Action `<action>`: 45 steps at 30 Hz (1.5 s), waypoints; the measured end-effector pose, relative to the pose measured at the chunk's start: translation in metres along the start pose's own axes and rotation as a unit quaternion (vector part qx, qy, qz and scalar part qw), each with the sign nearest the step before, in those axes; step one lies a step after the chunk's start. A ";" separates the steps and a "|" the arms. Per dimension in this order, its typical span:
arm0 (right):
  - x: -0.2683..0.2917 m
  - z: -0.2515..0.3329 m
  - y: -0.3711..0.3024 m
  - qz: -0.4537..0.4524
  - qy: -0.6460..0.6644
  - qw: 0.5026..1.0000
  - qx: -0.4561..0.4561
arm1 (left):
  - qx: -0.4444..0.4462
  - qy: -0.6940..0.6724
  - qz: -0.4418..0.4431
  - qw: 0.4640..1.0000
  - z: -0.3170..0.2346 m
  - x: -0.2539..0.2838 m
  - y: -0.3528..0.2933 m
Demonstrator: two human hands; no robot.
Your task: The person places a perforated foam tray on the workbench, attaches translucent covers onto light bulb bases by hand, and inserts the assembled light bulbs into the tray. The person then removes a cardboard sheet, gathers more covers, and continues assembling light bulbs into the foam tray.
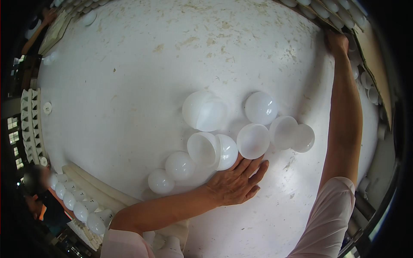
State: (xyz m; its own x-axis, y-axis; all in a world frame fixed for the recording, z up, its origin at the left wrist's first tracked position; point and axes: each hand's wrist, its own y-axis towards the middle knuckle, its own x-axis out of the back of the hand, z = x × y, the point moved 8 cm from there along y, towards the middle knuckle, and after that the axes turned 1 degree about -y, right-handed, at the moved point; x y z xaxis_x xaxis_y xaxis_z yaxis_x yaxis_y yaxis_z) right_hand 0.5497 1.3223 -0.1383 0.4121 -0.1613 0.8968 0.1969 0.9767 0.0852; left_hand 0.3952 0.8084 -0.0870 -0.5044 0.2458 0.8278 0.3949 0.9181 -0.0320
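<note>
Several white translucent dome covers (253, 142) lie loose on the white tabletop, some with the hollow side showing and some round side up. My left hand (234, 182) rests palm down beside them, its fingers stretched and apart, fingertips touching the near edge of the group. A nested-looking pair of domes (204, 111) sits farther off, and one single dome (261, 108) stands near it to the right. My right hand (337, 43) reaches to the far right, against the edge of a stack of white domes (320, 8); its fingers are hidden there.
On the left, a row of white bulbs (81, 210) stands beside a pale padded strip (99, 185). A notched white tray edge (32, 124) lies at the far left. Cardboard (374, 64) and more domes border the right. Other people are at the left edge.
</note>
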 end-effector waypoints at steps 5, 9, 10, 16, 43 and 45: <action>-0.010 0.004 -0.015 0.055 0.188 0.977 -0.080 | 0.019 0.019 0.005 1.000 0.002 -0.005 0.003; -0.020 -0.007 0.009 0.107 0.291 0.944 -0.113 | 0.014 0.023 0.007 1.000 -0.004 -0.005 0.005; -0.026 -0.014 0.022 0.104 0.290 0.945 -0.113 | 0.012 0.023 0.002 1.000 -0.006 -0.004 0.006; -0.037 -0.013 0.007 0.079 0.480 0.855 -0.183 | 0.024 0.023 0.006 0.999 -0.001 -0.004 0.004; -0.034 -0.001 -0.007 0.034 0.850 0.509 -0.127 | 0.014 -0.022 -0.006 1.000 -0.007 0.002 0.009; -0.042 0.007 -0.003 0.068 0.833 0.539 -0.103 | 0.019 -0.026 0.004 0.999 -0.004 0.000 0.008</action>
State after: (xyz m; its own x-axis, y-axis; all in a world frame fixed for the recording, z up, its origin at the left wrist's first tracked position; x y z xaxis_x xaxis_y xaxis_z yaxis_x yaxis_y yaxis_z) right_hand 0.5254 1.3276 -0.1730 0.6277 -0.1616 -0.7615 0.0883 0.9867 -0.1366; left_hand 0.4019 0.8147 -0.0853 -0.5412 0.2681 0.7970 0.3702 0.9270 -0.0605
